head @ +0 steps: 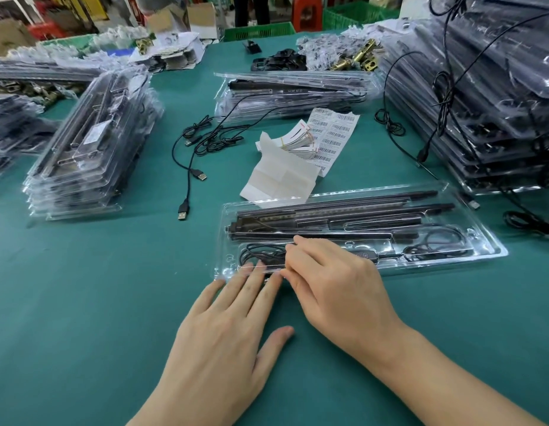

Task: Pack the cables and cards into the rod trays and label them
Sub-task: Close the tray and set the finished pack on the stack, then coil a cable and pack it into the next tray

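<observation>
The right hand [334,287] hides part of the coiled cable [251,253].

Teal counter [82,302] — clear plastic, black hardware.
The tray [494,250] is clear and glossy, with white glints along its rim. Its rods [359,207] are black, one showing a row of pale yellowish dots. The cables [191,158] are black with silver plugs [182,215]. Labels [341,133] are white sheets striped with black barcodes, and the cards [301,142] are white with a red mark and thin yellowish bands — the backing paper [276,176] is plain white. Farther back, fittings [359,58] are brass-gold, crates [258,32] bright green, a stool [307,10] red.
</observation>
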The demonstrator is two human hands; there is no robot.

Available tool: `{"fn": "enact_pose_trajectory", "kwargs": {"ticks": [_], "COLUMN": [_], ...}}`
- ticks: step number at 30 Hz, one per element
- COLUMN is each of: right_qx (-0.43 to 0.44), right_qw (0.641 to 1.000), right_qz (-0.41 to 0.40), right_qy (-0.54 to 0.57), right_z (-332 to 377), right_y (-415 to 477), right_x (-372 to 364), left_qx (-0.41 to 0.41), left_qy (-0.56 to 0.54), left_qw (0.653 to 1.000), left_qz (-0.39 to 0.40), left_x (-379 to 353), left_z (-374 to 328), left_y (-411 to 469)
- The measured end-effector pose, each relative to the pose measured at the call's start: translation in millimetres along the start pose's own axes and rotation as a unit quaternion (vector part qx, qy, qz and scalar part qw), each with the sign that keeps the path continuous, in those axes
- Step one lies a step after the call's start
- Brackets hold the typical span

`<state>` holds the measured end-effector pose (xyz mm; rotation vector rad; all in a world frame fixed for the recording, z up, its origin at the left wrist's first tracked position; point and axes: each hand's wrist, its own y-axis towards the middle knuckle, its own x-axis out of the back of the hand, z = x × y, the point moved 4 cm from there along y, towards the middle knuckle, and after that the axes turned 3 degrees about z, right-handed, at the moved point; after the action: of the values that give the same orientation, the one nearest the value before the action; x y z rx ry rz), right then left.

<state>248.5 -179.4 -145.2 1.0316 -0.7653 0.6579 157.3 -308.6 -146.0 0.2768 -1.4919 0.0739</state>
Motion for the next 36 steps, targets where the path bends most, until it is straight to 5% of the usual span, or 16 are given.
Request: {"fn": "enact_pose_trajectory", "kwargs": {"ticks": [13, 19, 24, 27, 30, 34, 36], "right_qx": [0.014, 0.013, 0.001, -0.033, -0.058, -0.070, -0.072], "right_qw": [1.000, 1.000, 0.997, 0.992, 0.988, 0.987, 0.986], "right_qz": [0.011, 0.010, -0.029, -0.077, -0.098, -0.097, -0.103], "right_qy": [-0.015, 0.021, 0.066, 0.091, 0.104, 0.107, 0.106], "right_z": [3, 0, -3, -13, -21, -28, -35], "right_y": [-1, 0, 2, 6, 7, 9, 20], "right_x": [0, 1, 5, 10, 12, 17, 25], "left_qx": [0.065, 0.011, -0.032, 0.032, 0.124, 0.149, 0.141], "left_qy": [-0.121, -0.098, -0.114, -0.307, -0.288, -0.183, -0.167], "left_qw": [0.971, 0.993, 0.992, 0.948, 0.943, 0.965, 0.964], "left_qz": [-0.196, -0.072, -0.047, -0.074, -0.114, 0.110, 0.151], "left_x": [71, 43, 39, 45, 43, 7, -7], "left_z": [38, 54, 65, 79, 102, 117, 119], "left_y": [68, 181, 203, 214, 248, 282, 285]}}
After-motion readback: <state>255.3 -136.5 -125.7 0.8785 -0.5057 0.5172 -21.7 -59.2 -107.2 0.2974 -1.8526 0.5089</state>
